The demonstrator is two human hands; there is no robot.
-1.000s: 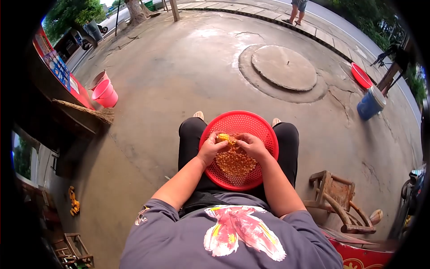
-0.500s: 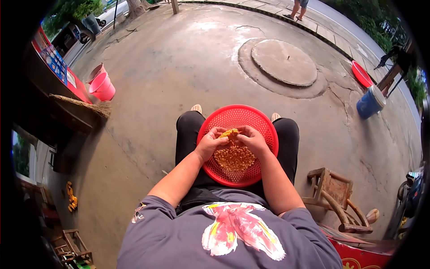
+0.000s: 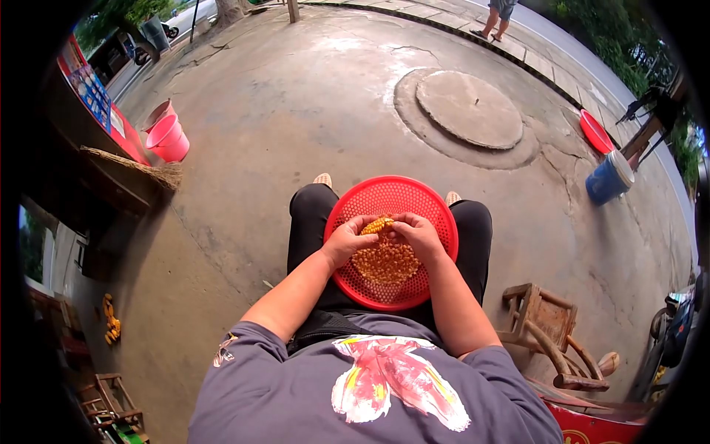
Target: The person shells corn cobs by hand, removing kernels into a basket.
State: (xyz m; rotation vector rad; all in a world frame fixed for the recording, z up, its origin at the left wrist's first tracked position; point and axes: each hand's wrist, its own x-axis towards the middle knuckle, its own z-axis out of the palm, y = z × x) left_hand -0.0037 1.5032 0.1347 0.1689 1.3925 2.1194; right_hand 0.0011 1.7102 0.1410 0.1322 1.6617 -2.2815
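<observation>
Holding hands: the left hand (image 3: 349, 240) is wrapping its fingers narrowly around a yellow corn cob (image 3: 377, 225), and the right hand (image 3: 418, 235) is gripping the cob's right end, thumb and fingers bunched close.
Corn cob: it is tilting up to the right between the hands, above the basket.
Kernels: loose kernels (image 3: 384, 265) are lying in a heap just below the hands.
Basket: the round red basket (image 3: 392, 186), full of small holes, is resting on the person's lap, between the two forearms.
Trousers: dark trousers (image 3: 471, 229) are showing on both sides of the basket.
Floor, left: more cobs (image 3: 111, 320) are lying on the concrete; farther forward, a broom (image 3: 166, 175) is lying near a pink bucket (image 3: 168, 139).
Floor, right: a wooden chair (image 3: 551, 318) is sitting near the person; farther out, a blue bucket (image 3: 608, 180) is standing near a red basin (image 3: 595, 132).
Floor, ahead: a round slab (image 3: 470, 109) is lying beyond the basket, and another person (image 3: 494, 24) is standing near the road, only the lower body showing.
</observation>
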